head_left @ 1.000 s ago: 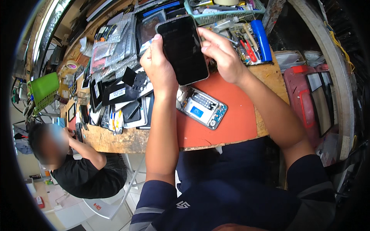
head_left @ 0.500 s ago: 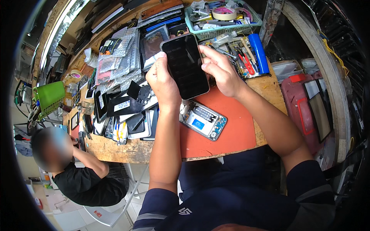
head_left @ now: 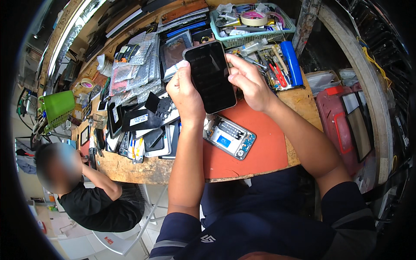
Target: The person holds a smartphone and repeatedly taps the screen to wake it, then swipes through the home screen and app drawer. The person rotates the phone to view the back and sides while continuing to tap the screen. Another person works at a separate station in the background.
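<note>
Holding the dark-screened phone (head_left: 211, 79) by its edges over the bench (head_left: 130, 171), left hand (head_left: 186, 95) and right hand (head_left: 252, 86) share the grip; nearer, the opened phone (head_left: 230, 138) lies on red mat (head_left: 271, 141), seemingly not yet closed.

on the wooden table (head_left: 123, 170) lie phone parts (head_left: 138, 121), wrapped packets (head_left: 135, 80) and an orange mat (head_left: 268, 149); on the mat lies an opened phone (head_left: 235, 141).
</note>
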Available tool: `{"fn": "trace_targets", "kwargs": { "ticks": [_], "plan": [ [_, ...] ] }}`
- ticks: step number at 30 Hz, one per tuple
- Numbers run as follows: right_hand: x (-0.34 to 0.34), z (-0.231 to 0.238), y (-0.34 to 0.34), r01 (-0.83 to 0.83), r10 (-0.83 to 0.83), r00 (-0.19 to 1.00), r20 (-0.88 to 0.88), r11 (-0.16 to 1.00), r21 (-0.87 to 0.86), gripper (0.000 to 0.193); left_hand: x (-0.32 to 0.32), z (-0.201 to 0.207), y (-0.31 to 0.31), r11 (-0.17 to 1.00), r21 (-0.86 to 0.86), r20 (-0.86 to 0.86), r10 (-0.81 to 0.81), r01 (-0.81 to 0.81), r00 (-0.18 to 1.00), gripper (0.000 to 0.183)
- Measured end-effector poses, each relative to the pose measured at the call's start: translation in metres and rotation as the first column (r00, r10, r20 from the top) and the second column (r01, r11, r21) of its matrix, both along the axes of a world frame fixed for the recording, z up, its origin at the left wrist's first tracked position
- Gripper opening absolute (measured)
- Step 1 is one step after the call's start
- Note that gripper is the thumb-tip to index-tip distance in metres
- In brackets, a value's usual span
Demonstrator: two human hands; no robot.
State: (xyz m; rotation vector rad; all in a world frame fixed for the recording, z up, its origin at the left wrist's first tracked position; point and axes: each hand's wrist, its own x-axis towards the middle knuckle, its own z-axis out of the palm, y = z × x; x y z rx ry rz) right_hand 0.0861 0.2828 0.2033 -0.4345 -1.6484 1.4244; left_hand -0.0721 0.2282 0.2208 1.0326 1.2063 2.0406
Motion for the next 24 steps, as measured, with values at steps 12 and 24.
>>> {"fn": "trace_targets", "kwargs": {
  "ticks": [12,24],
  "plan": [
    [-0.012,-0.018,0.011,0.182,-0.172,0.983,-0.059,0.944,0.275,0.039,-0.020,-0.021,0.014,0.936,-0.004,-0.359,0.328,-0.353,0.874,0.041],
    [-0.048,-0.031,0.024,0.099,-0.086,0.983,-0.164,0.992,0.077,0.019,-0.037,-0.010,0.013,0.976,-0.218,0.048,0.007,0.003,0.999,0.055]
  ]
}}
